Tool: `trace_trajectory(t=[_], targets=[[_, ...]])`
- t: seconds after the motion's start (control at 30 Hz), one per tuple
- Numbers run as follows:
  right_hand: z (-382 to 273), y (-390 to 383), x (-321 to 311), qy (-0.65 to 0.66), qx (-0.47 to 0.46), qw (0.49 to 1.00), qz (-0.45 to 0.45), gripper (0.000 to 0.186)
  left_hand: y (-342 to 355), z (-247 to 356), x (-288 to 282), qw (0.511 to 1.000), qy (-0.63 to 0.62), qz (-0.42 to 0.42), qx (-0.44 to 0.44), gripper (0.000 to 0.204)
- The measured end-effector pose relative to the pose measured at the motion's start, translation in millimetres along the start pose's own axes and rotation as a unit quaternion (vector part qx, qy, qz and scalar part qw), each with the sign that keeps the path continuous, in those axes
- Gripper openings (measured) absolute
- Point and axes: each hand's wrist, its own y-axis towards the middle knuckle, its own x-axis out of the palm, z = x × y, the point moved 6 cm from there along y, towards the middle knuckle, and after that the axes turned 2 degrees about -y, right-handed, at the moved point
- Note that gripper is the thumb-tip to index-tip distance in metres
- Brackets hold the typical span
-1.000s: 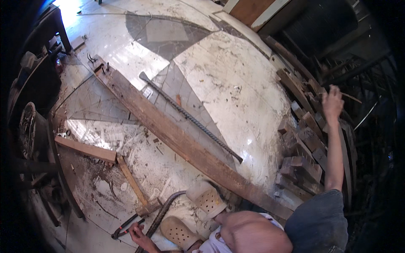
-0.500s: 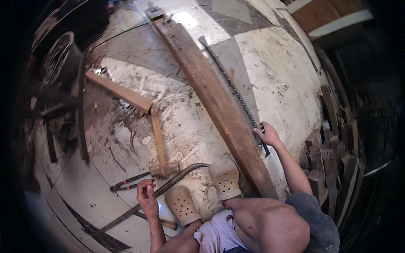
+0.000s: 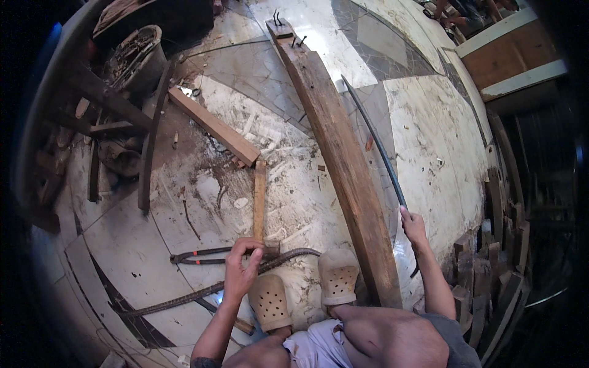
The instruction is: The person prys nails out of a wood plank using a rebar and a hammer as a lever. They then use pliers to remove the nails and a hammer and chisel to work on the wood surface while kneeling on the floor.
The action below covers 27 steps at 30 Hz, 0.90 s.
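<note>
My right hand [image 3: 413,228] grips a long dark steel bar [image 3: 380,153] near its lower end, right of a long weathered timber [image 3: 334,159] with bent nails at its far end. My left hand [image 3: 244,270], thumb apart and fingers loosely bent, is over a wooden-handled hammer [image 3: 259,202], partly covering its head; I cannot tell whether it touches it. Beside that hand lie long-handled pincers [image 3: 205,257] with red bands and a ridged curved bar [image 3: 172,305] running toward my tan clogs [image 3: 270,302].
A shorter timber [image 3: 211,126] lies left of the long one. A bucket of scrap [image 3: 135,58] and dark wooden frames [image 3: 119,107] stand at left. Offcuts [image 3: 497,276] pile at right. Part of another person [image 3: 466,12] shows behind a wooden panel [image 3: 506,55].
My right hand moved from the woodpile onto the steel bar and now grips it. My left hand moved forward to the hammer head. The view has swung toward the right.
</note>
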Motion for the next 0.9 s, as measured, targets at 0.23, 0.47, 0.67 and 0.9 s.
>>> trace_trajectory(t=[0.23, 0.47, 0.67, 0.9], targets=[[-86.7, -101.2, -10.7, 0.3, 0.064, 0.944, -0.12, 0.044, 99.1, 51.2, 12.5, 0.993, -0.084, -0.081, 0.014, 0.022], [-172.2, -129.2, -0.9, 0.365, -0.142, 0.917, -0.074, 0.04, 222.8, 164.9, 53.5, 0.97, -0.24, 0.005, 0.034, 0.071], [-275.1, -153.6, 8.0, 0.272, -0.343, 0.899, 0.009, 0.032, 280.0, 329.6, 8.0, 0.948, -0.302, 0.059, 0.077, 0.095], [-324.7, -142.1, 24.4, 0.293, -0.419, 0.855, -0.084, 0.039, 276.2, 377.2, -76.7, 0.945, -0.312, 0.085, 0.051, 0.052]])
